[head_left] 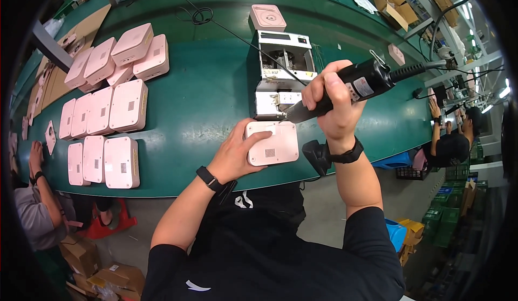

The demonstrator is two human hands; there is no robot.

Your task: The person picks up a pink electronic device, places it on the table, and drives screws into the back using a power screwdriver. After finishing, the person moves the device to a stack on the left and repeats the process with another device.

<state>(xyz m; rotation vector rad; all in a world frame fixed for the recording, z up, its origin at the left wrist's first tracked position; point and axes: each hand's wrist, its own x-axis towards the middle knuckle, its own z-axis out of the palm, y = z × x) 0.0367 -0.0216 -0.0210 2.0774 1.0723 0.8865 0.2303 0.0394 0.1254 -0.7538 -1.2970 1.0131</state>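
My left hand [236, 152] grips a pale pink plastic box [280, 149] with rounded corners and a small vent grid, its thumb and fingers around the left side. The box lies on the green tabletop near the front edge. My right hand [335, 98] is wrapped round a black electric screwdriver [363, 83], tilted with its narrow end down to the left. That end is by the front of a screw feeder [278, 104], just above the box's far edge; whether it touches either one I cannot tell.
Several like pink boxes [128, 105] stand in rows and a pile on the left. Another pink box [267, 18] sits behind the feeder. A black cable [232, 33] crosses above the table [205, 96]. Co-workers sit at the far left [40, 209] and far right [452, 149].
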